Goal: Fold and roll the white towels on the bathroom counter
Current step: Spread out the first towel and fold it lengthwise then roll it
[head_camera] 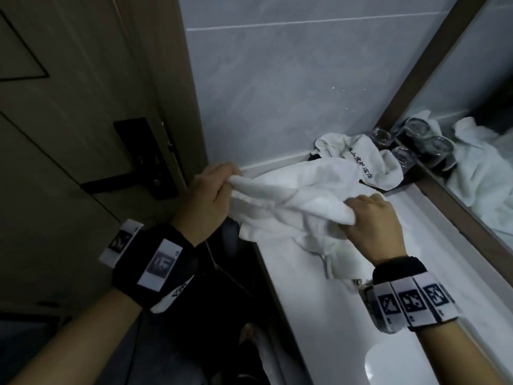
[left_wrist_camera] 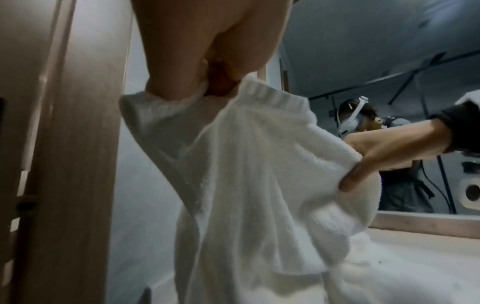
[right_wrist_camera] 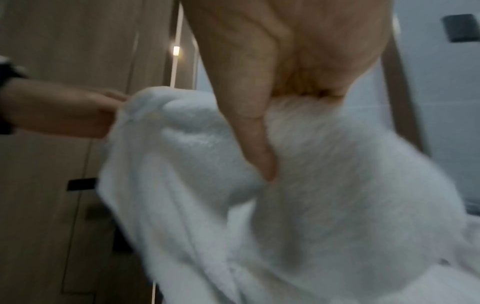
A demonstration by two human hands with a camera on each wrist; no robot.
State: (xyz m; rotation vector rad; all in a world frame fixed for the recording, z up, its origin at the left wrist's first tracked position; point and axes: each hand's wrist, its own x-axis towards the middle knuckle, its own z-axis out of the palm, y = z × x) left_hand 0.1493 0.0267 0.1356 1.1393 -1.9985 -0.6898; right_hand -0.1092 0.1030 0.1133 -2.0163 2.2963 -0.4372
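A white towel hangs crumpled between my two hands above the left end of the white counter. My left hand pinches one end of it near the wall corner. My right hand grips a bunched fold on the other side. In the left wrist view the towel drapes down from my left hand with my right hand clutching its side. The right wrist view shows my right hand with the thumb pressed into the towel. A second white towel with black lettering lies crumpled in the counter's far corner.
Two upturned glasses stand by the mirror behind the second towel. A wooden door with a black lock plate is on the left. The sink basin edge shows at the bottom right. Grey tiled wall runs behind the counter.
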